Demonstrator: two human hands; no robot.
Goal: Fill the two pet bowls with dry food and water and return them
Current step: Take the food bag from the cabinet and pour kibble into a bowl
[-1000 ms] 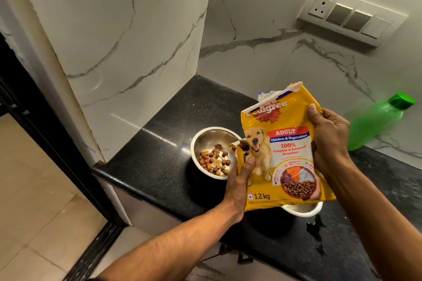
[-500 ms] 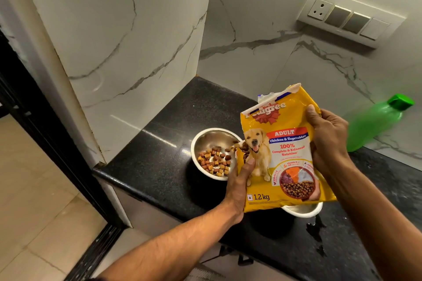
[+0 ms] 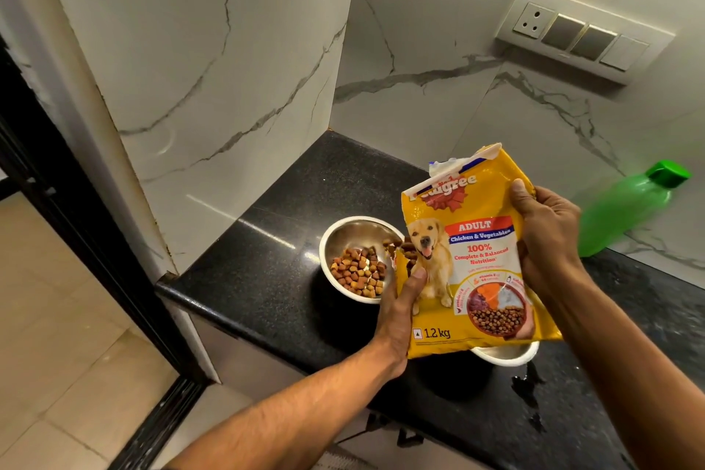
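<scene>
I hold a yellow dry dog food bag [image 3: 477, 259] tilted to the left over a steel bowl [image 3: 345, 233] on the black counter. My left hand [image 3: 400, 313] grips the bag's lower left edge, and my right hand [image 3: 545, 237] grips its upper right side. Brown and tan kibble [image 3: 358, 275] lies in the bowl, and more pieces spill from the bag's torn left corner. A second bowl [image 3: 507, 353] sits near the counter's front edge, mostly hidden behind the bag; only its rim shows.
A green bottle [image 3: 625, 208] with a green cap stands at the right against the marble wall. A small puddle [image 3: 528, 385] lies on the black counter [image 3: 267, 279] by the second bowl. A switch panel [image 3: 580, 32] is on the wall. Tiled floor lies below left.
More kibble has dropped into the steel bowl, and the pile is larger. The bag and both hands have barely shifted.
</scene>
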